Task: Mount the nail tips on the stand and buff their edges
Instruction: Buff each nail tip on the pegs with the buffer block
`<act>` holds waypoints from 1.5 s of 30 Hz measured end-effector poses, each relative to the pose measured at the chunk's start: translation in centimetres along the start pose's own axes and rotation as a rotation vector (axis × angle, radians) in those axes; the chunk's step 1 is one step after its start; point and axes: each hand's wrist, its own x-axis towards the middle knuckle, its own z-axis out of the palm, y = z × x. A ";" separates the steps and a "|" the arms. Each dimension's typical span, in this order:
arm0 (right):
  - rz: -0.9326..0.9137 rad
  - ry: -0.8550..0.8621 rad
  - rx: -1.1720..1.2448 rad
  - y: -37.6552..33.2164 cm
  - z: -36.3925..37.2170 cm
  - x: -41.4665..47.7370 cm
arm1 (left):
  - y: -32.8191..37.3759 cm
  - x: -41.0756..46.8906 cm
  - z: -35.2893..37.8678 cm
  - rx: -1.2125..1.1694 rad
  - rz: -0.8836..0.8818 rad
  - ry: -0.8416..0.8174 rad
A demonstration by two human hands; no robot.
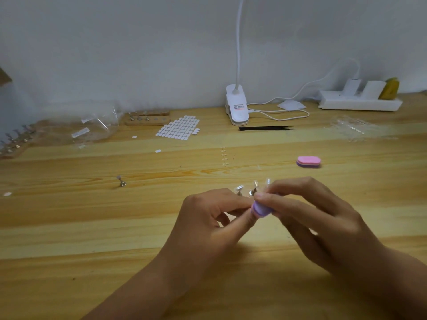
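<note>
Pale wooden table (92, 239) against a grey wall (138, 42).
Near centre, right hand (323, 218) pinches a purple buffer (261, 210); left hand (203, 222) meets it, grip unclear.

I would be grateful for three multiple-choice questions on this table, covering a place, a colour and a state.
1. The tweezers lie: A) near the lamp; B) on the power strip; C) in a bag.
2. The spare buffer's top is: A) green; B) pink; C) black.
3. The purple buffer is: A) loose on the table; B) inside a bag; C) held in the right hand.
Answers: 1 A, they lie just right of the lamp's clip; 2 B, its pink layer faces up; 3 C, that hand's fingers pinch it.
</note>
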 end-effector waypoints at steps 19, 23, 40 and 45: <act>0.040 0.053 -0.050 0.5 -0.1 0.3 | 0.1 -0.1 0.0 -0.016 -0.052 0.041; 0.061 0.081 0.049 -0.3 -0.1 0.2 | 0.1 -0.1 0.0 -0.013 -0.036 0.040; -0.040 0.150 0.073 0.4 -0.1 0.0 | 0.1 -0.2 0.2 -0.320 -0.116 0.047; -0.076 0.108 0.035 0.7 0.0 -0.1 | 0.4 -0.2 0.3 -0.358 -0.149 0.020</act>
